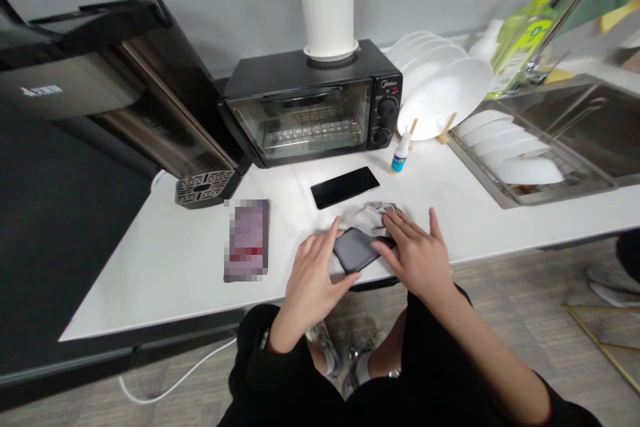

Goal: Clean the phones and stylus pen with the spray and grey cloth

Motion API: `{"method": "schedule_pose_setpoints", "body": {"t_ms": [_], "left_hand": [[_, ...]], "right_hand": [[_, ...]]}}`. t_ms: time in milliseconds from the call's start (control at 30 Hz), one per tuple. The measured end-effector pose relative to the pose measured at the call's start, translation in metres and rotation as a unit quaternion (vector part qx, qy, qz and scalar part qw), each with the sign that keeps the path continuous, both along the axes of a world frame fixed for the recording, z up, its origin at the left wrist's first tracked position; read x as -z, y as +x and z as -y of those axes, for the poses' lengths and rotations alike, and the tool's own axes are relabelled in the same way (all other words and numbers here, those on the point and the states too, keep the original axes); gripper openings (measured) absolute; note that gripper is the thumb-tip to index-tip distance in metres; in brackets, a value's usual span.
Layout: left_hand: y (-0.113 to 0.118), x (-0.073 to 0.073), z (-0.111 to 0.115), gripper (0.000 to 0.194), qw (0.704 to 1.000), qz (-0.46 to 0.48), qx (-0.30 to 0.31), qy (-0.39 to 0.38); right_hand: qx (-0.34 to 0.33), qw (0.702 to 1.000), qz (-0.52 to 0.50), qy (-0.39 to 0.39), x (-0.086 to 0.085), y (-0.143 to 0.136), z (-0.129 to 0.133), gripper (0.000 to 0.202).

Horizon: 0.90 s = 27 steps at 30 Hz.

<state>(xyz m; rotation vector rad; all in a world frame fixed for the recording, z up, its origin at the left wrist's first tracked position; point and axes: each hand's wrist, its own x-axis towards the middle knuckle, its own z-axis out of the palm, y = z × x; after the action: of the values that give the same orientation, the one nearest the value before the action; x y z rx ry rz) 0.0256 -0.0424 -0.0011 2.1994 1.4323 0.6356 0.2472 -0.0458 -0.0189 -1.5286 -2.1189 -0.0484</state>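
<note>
A flat grey, black-rimmed phone case (353, 249) lies near the counter's front edge; it could also be a phone face down. My left hand (315, 267) grips its left side, index finger at the far corner and thumb at the near one. The fingers of my right hand (423, 253) press on a crumpled pale cloth (369, 217) just beyond the case. Its thumb reaches the case's right part, and the little finger sticks up. Beyond the cloth lies a black-screened phone (345, 187). A small white spray bottle (399, 155) with a blue label stands to its right.
A partly blurred purple item (249, 240) lies at left on the white counter (165, 267). Behind stand a drinks machine (150, 100), a toaster oven (310, 113) topped by a white cup (327, 3), and racked plates (445, 97). The sink (575, 120) with bowls is at right.
</note>
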Motion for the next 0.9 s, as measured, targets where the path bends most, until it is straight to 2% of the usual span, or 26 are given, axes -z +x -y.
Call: {"method": "schedule_pose_setpoints", "body": {"t_ms": [33, 133, 167, 200, 300, 333, 367, 467, 500, 533, 633, 667, 700, 800, 833, 900], "left_hand": [[0.000, 0.001, 0.000, 0.104, 1.000, -0.001, -0.002, 0.001], [-0.001, 0.003, 0.000, 0.103, 1.000, -0.004, -0.004, -0.004], [-0.001, 0.003, -0.001, 0.104, 1.000, -0.005, -0.003, -0.006], [-0.001, 0.003, -0.001, 0.105, 1.000, -0.006, -0.001, -0.008], [-0.001, 0.001, -0.002, 0.105, 1.000, -0.009, 0.005, -0.002], [-0.001, 0.001, -0.002, 0.105, 1.000, -0.009, 0.007, 0.001], [-0.001, 0.001, -0.002, 0.104, 1.000, -0.008, 0.008, 0.002], [-0.002, 0.002, -0.001, 0.104, 1.000, -0.011, 0.005, -0.002], [-0.002, 0.002, -0.001, 0.104, 1.000, -0.013, 0.004, -0.004], [-0.002, 0.002, -0.001, 0.104, 1.000, -0.014, 0.002, -0.004], [-0.002, 0.003, -0.001, 0.105, 1.000, -0.012, -0.001, 0.002], [-0.002, 0.003, -0.001, 0.105, 1.000, -0.010, 0.000, 0.004], [-0.002, 0.003, -0.001, 0.104, 1.000, -0.009, 0.001, 0.006], [-0.001, 0.003, 0.000, 0.099, 1.000, -0.007, 0.001, 0.004], [-0.001, 0.003, 0.000, 0.099, 1.000, -0.007, 0.000, 0.005], [-0.001, 0.003, -0.001, 0.101, 1.000, -0.007, -0.004, 0.006]], "right_hand": [[-0.028, 1.000, 0.003, 0.000, 0.000, -0.003, 0.002, 0.059], [-0.169, 0.985, 0.004, -0.013, 0.002, -0.014, 0.009, 0.065], [-0.180, 0.984, 0.001, -0.015, 0.002, -0.014, 0.010, 0.063], [-0.158, 0.987, -0.003, -0.014, 0.002, -0.011, 0.008, 0.061], [-0.022, 1.000, -0.006, -0.005, 0.000, 0.001, 0.001, 0.053], [-0.014, 1.000, -0.003, -0.004, 0.000, 0.002, 0.000, 0.053], [-0.040, 0.999, 0.000, -0.006, 0.000, 0.001, 0.001, 0.056], [-0.183, 0.983, -0.001, -0.022, 0.001, -0.010, 0.007, 0.069], [-0.195, 0.981, -0.006, -0.025, 0.001, -0.013, 0.008, 0.068], [-0.169, 0.985, -0.010, -0.024, 0.002, -0.014, 0.007, 0.063], [-0.008, 1.000, -0.013, -0.004, 0.002, -0.012, 0.002, 0.050], [0.007, 1.000, -0.012, -0.001, 0.002, -0.013, 0.002, 0.052], [-0.016, 1.000, -0.012, -0.002, 0.001, -0.014, 0.002, 0.056], [-0.171, 0.984, -0.021, -0.033, -0.001, -0.018, 0.003, 0.066], [-0.182, 0.982, -0.027, -0.042, -0.001, -0.019, 0.003, 0.062], [-0.102, 0.993, -0.037, -0.041, -0.002, -0.019, -0.001, 0.052]]}}
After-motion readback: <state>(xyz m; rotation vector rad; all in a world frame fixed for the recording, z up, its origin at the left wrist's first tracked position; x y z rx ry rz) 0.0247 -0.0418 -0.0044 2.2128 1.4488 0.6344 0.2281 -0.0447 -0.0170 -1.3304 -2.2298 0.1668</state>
